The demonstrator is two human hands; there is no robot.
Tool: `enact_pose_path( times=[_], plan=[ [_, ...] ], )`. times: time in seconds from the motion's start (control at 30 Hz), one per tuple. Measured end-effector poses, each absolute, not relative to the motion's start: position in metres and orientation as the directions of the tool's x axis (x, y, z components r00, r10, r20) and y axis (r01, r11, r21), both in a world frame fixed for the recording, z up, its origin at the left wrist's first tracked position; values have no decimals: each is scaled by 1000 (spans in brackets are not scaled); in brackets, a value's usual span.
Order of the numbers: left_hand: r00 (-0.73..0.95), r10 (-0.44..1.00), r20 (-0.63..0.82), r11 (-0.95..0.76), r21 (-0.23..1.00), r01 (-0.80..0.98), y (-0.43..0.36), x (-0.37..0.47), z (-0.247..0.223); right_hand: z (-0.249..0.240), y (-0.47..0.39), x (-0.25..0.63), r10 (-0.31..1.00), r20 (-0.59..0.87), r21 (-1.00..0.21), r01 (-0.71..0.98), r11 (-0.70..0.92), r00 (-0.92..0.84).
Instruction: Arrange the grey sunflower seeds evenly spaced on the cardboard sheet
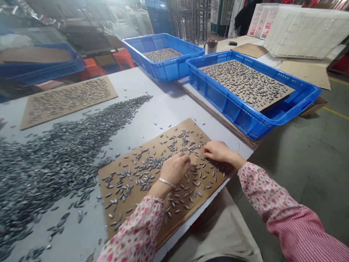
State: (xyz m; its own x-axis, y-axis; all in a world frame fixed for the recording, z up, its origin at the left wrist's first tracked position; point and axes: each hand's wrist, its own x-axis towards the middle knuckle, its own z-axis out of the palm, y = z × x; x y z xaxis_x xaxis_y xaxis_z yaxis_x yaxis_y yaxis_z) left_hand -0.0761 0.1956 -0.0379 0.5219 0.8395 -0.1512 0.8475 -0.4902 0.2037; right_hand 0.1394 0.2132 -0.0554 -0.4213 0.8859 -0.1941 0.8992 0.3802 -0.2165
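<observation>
A brown cardboard sheet lies on the white table before me, scattered with small grey spindle-shaped pieces that have a metallic look. Over the middle of the sheet is my left hand, its fingers curled inward and low over the pieces. My right hand rests at the sheet's right edge, fingertips bent together and down by a few pieces. What either hand pinches, if anything, is hidden. To the left a large heap of the same grey pieces spreads across the table.
Two blue plastic crates stand at the back right, holding cardboard covered with pieces. Another covered cardboard sheet lies at the far left. Beyond are a mug, a white plastic crate and red stools.
</observation>
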Motion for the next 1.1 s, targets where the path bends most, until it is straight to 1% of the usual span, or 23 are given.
enact_pose_path(
  times=[0.1, 0.23, 0.33, 0.47, 0.6, 0.7, 0.8, 0.9, 1.03, 1.1],
  plan=[
    [505, 855, -116, -479, 192, 856, 203, -61, -37, -66, 222, 134, 919, -129, -283, 902, 326, -373],
    [533, 840, -100, -517, 149, 843, 215, -47, -55, -73, 230, 120, 927, -56, -302, 891, 338, -371],
    [545, 835, -77, -536, 109, 837, 220, -45, -68, -69, 230, 116, 915, -65, -291, 885, 365, -398],
    [564, 821, -90, -555, 109, 825, 218, -50, -67, -63, 228, 119, 900, -100, -272, 881, 386, -425],
    [550, 823, -139, -533, 143, 834, 215, -57, -62, -67, 227, 116, 904, -72, -279, 879, 388, -422],
    [545, 823, -160, -509, 215, 833, 214, -63, -62, -63, 225, 112, 900, -58, -254, 878, 405, -432],
    [529, 838, -135, -479, 285, 830, 214, -67, -61, -49, 223, 117, 892, -121, -237, 885, 400, -435],
    [513, 850, -117, -456, 322, 830, 212, -65, -54, -36, 220, 132, 899, -187, -227, 907, 353, -397],
    [526, 839, -141, -455, 350, 819, 210, -51, -44, -37, 217, 151, 892, -230, -196, 917, 349, -388],
    [541, 828, -151, -465, 356, 811, 208, -41, -43, -42, 216, 153, 885, -254, -199, 917, 347, -390]
  ],
)
